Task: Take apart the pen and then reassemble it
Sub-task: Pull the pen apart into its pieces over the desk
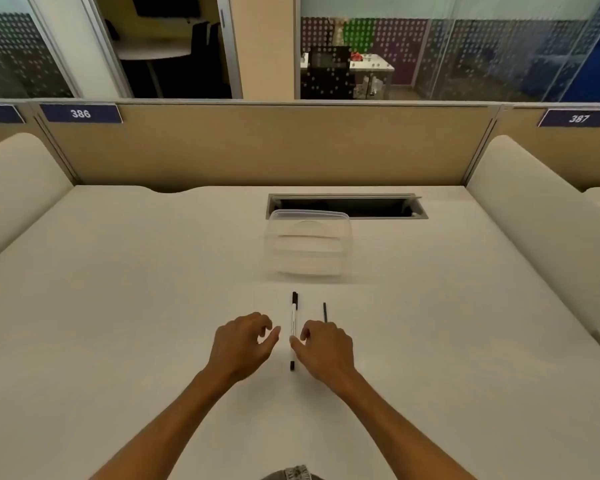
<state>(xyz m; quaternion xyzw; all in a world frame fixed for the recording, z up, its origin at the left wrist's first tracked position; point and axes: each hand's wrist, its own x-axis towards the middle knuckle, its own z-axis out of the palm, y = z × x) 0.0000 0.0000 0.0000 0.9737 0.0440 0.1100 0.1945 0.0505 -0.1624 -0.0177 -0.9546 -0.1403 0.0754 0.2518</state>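
A white pen [293, 323] with a black cap at its far end and a black tip at its near end lies lengthwise on the white desk [118, 306]. A thin dark rod [325, 312] lies a little to its right, partly behind my right hand. My left hand [243, 342] hovers just left of the pen with curled, parted fingers and holds nothing. My right hand [323, 348] sits just right of the pen, its thumb close to the barrel; whether it touches is unclear. Nothing is gripped in either hand.
A clear plastic container [307, 245] stands beyond the pen. Behind it is an open cable slot [347, 206] in the desk. Beige partitions close the back, and padded dividers [534, 216] flank both sides.
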